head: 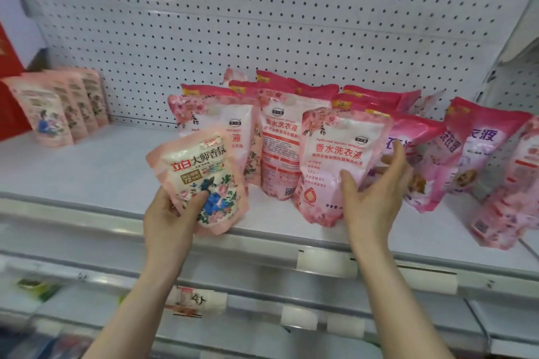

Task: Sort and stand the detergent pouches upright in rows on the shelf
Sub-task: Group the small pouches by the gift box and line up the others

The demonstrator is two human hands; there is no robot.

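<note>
My left hand (170, 214) grips a peach pouch with a blue-dressed figure (201, 175), held tilted above the shelf's front edge. My right hand (376, 192) clasps the right side of a pink rose pouch (335, 160) that stands leaning at the front of the white shelf (87, 172). Behind them is a loose cluster of pink and red pouches (280, 140), some upright, some leaning. Darker magenta pouches (478, 143) lean at the right. At the far left a neat row of peach pouches (67, 108) stands upright against the back.
A white pegboard back wall (262, 23) rises behind the shelf. Price-tag strips (323, 265) run along the shelf's front rail, with lower shelves below. A red box (8, 90) stands at the far left. Bare shelf surface lies between the left row and the cluster.
</note>
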